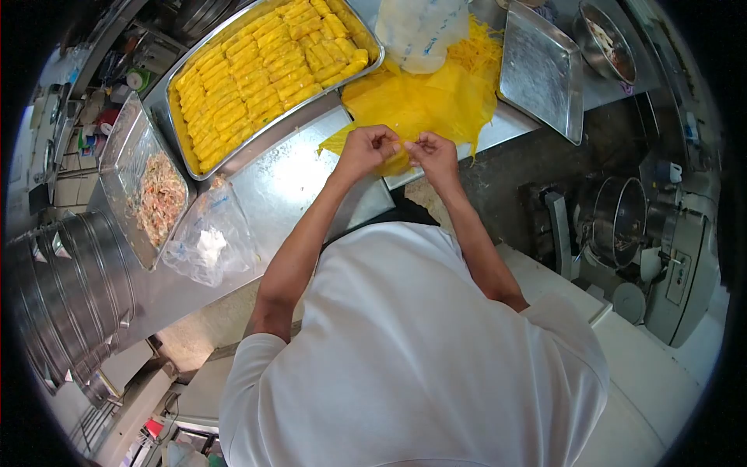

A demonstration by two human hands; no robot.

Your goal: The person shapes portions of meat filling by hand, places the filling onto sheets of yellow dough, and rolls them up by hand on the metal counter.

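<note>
My left hand (373,149) and my right hand (433,156) are close together at the front edge of the metal worktable. Both have thumb and fingers pinched on the near part of a thin yellow wrapper sheet (416,97). The sheet lies spread over the table edge, wrinkled, with part hanging below my fingers. Beyond it is a heap of yellow shreds (481,50). A translucent plastic bag or container with blue print (424,31) rests against the sheet's far side. To the left, yellow rolls (264,70) lie in tight rows in a large metal tray (268,133).
At left, a metal pan (124,148) holds minced filling (159,194); a clear bag of white powder (210,245) lies beside it. Steamer tiers (70,288) stand lower left. A bare metal tray (541,74) and a metal bowl (587,47) are right; a mixer (685,265) stands farther right.
</note>
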